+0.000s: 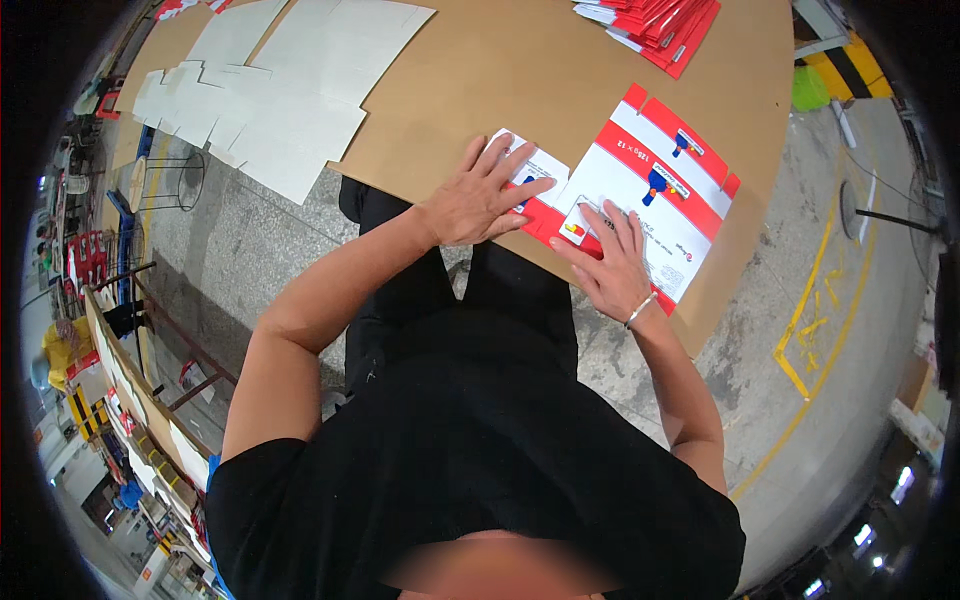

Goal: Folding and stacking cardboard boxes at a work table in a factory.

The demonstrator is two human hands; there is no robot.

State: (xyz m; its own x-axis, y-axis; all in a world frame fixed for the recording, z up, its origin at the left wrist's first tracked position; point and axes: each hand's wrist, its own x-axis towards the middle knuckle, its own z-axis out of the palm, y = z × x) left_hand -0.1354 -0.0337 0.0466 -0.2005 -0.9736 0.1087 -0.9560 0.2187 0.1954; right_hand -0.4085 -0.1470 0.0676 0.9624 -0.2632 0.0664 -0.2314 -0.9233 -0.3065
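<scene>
A flat red-and-white printed carton blank (690,203) lies slantwise at the table's near edge, with small blue figures printed on it. My left hand (478,200) rests with fingers spread on a smaller white and red panel (545,168) at the blank's left. Whether that panel is joined to the blank is hard to tell. On the blank's near left part lies my right hand (615,262), fingers stretched out flat and a light bracelet at its wrist. Neither hand grips anything.
Overlapping plain pale cardboard sheets (290,110) cover the table's left side. A stack of folded red-and-white cartons (665,30) sits at the far right of the brown tabletop (480,65). A wire-framed stool (180,180) stands to the left; a dark pole-like stand (890,218) is at the right.
</scene>
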